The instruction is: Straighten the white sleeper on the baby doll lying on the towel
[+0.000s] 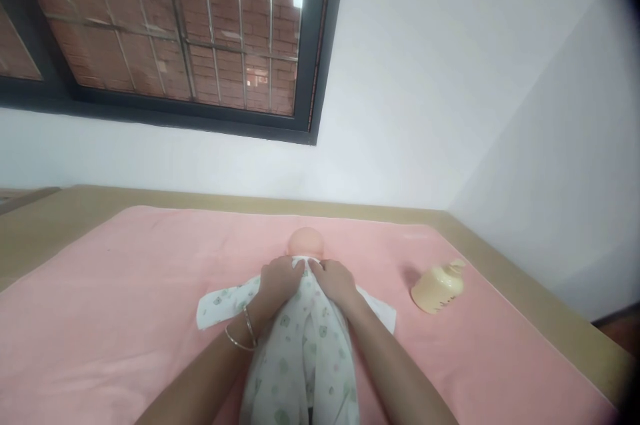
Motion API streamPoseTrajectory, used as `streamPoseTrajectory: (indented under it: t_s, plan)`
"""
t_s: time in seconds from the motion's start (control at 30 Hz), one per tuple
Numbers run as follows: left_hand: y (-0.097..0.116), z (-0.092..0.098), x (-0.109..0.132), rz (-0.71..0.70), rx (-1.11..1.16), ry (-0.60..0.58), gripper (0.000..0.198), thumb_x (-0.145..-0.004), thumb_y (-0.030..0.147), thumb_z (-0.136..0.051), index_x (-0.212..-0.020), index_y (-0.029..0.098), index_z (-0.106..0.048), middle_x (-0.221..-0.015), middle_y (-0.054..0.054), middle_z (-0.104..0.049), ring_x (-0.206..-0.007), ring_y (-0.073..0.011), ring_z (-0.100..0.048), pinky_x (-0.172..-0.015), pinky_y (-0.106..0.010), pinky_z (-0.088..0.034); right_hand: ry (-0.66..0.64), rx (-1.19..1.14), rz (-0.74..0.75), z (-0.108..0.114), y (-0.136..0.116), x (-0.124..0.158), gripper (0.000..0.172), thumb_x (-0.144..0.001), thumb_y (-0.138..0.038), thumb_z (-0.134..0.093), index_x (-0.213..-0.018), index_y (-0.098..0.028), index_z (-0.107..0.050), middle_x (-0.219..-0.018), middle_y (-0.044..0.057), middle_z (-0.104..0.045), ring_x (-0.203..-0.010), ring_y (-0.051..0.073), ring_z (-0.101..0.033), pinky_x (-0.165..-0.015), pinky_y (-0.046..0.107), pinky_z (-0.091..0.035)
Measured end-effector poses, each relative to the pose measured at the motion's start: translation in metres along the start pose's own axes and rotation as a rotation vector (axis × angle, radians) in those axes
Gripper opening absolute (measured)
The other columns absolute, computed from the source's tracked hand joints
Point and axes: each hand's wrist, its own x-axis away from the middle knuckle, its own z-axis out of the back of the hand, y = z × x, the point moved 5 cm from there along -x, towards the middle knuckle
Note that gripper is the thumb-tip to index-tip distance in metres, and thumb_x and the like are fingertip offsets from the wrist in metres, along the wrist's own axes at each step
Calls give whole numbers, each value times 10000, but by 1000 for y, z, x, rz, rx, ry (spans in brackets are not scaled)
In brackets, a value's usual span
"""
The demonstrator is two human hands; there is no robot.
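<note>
A baby doll lies on its back, its bald head (pixel 305 242) showing at the far end. White baby clothing (pixel 320 338) with a green print covers its body, with both sleeves spread out to the sides. At the left of the collar, my left hand (pixel 281 278) is closed on the cloth, thumb near the middle. My right hand (pixel 334 280) pinches the collar on the other side, close to the left one. The doll's face and arms are hidden from view.
A pink sheet (pixel 150 265) lies under the doll on a tan surface (pixel 500 255). To the right, a cream baby bottle (pixel 437 288) rests on its side. Behind are a white wall (pixel 400 78) and a dark-framed window (pixel 313 45) with bars.
</note>
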Motion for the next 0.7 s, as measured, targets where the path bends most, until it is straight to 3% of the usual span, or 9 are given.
streamPoseTrajectory:
  t_s: [0.23,0.7]
  plan:
    - [1,-3,0,-54,-34,-13,417,-911,426,-299,-934,180,-634,-1000,-102,-666,-931,-254,-601,-804,-385,-418,-18,20,-4,0,1,1,741,-899,-653,-138,-934,-162,-692,-931,142,-684,-864,241,-625,-705,299,-411]
    - [2,0,2,2,58,18,433,-890,462,-309,-888,184,-642,-932,-82,-681,-869,-244,-608,-795,-387,-416,-58,-15,-27,-2,4,1,737,-893,-662,-147,-955,-162,-684,-951,132,-676,-881,239,-609,-708,293,-394]
